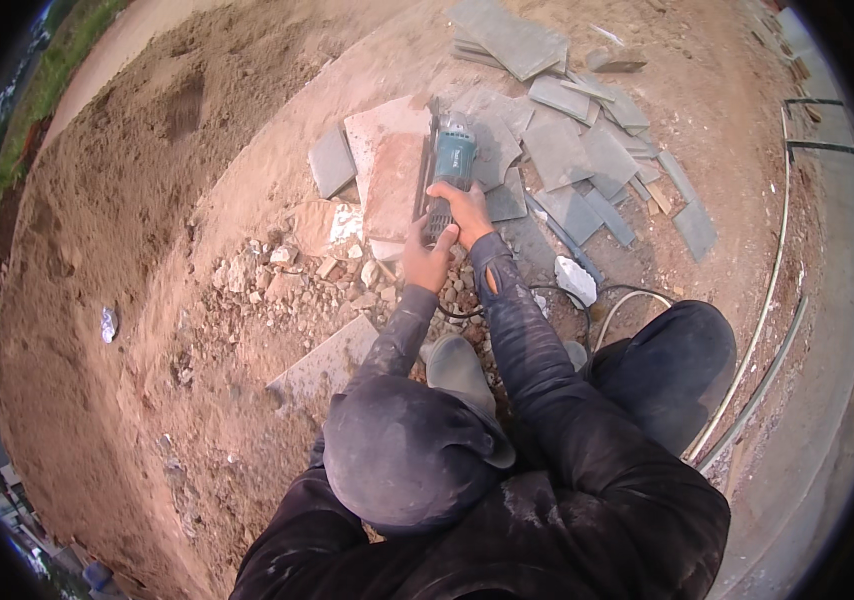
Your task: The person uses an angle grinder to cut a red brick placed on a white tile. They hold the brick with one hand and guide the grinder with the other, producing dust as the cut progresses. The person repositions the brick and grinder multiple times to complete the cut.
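Both my hands hold a teal and black angle grinder [455, 160], its silver head pointing away from me. My right hand [465, 210] wraps round the middle of its body. Closer to me, my left hand [429, 262] grips the dark rear end. The grinder lies along the right side of a reddish dusty slab [395, 185]. A dark narrow strip [431, 150] runs between slab and tool. I cannot make out the disc. Beneath the reddish slab sits a paler pink slab [377, 120], with a grey tile [331, 163] at its left.
Many loose grey tiles [559, 155] lie scattered right of the grinder, with stacked tiles [512, 35] beyond. Stone rubble [277, 270] covers the ground before my feet. A black cable [587, 318] curls near a white lump [575, 280]. Pale hoses [762, 320] run along the right.
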A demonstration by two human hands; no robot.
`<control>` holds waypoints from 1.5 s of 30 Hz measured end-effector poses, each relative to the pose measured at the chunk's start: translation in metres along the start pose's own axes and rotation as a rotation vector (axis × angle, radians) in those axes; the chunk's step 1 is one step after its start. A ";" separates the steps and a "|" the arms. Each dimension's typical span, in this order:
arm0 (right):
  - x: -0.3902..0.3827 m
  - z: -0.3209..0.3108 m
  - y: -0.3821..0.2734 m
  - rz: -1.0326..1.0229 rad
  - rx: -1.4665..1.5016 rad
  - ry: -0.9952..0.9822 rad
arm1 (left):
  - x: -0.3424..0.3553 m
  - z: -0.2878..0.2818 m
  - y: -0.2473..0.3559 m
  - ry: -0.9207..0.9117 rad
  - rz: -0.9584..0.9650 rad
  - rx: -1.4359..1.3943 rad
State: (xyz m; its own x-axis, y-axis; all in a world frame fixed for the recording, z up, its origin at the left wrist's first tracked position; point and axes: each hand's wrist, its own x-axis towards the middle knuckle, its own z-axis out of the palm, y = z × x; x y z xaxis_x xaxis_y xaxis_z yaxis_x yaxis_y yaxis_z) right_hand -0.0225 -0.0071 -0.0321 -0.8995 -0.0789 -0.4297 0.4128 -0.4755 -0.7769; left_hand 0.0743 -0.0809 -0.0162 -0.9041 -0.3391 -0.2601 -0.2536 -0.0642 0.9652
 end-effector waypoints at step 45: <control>-0.011 -0.006 0.016 0.050 -0.015 0.119 | -0.021 -0.003 0.027 -0.089 -0.106 0.198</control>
State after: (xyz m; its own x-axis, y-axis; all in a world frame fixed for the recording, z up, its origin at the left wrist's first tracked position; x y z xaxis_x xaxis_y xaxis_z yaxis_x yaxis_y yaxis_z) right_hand -0.0048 -0.0084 -0.0431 -0.8550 0.0031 -0.5186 0.4592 -0.4600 -0.7599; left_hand 0.0876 -0.0779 0.0157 -0.8935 -0.2552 -0.3695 -0.4031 0.0932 0.9104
